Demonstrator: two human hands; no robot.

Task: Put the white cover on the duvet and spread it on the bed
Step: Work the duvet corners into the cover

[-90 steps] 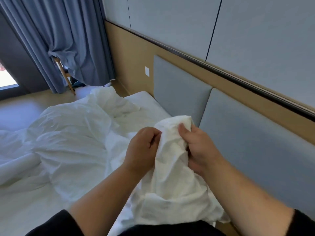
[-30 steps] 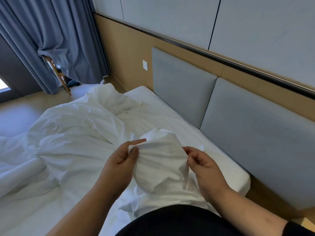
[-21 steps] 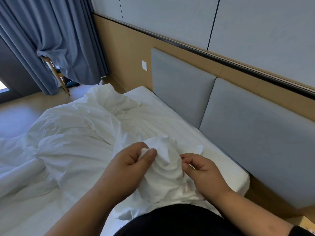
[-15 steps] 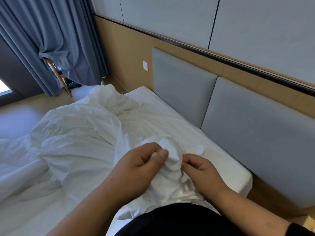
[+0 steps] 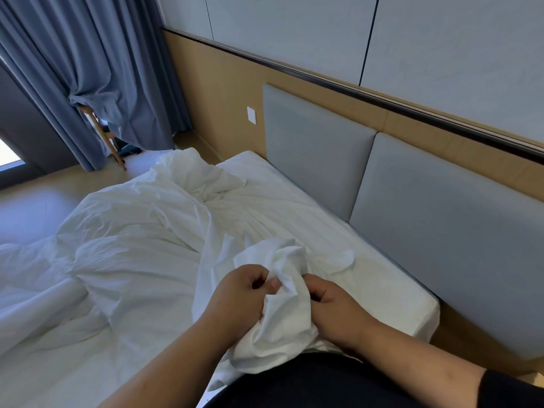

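Bed (image 5: 323, 219) first, since it is the biggest thing here: it sits against the grey padded wall (image 5: 441, 231), and the white cover (image 5: 132, 245) lies on top of it in a big crumpled heap. One bunched-up corner of the cover (image 5: 282, 304) is pulled up close to the person, near the bed's edge. I cannot tell where the cover stops and the duvet starts, because it is all white and wrinkly.

The left hand (image 5: 238, 298) is curled tight, pinching a fold of that corner with its thumb. The right hand (image 5: 335, 307) grips the same bunch from the other side.

I think the job right now is finding the corner or the opening. To do it well, hold the cloth firmly with one hand and feel along the edge with the other. Go slowly, fold by fold. Do not tug hard, or the heap may twist up more. The cover looks thin, soft and floppy.
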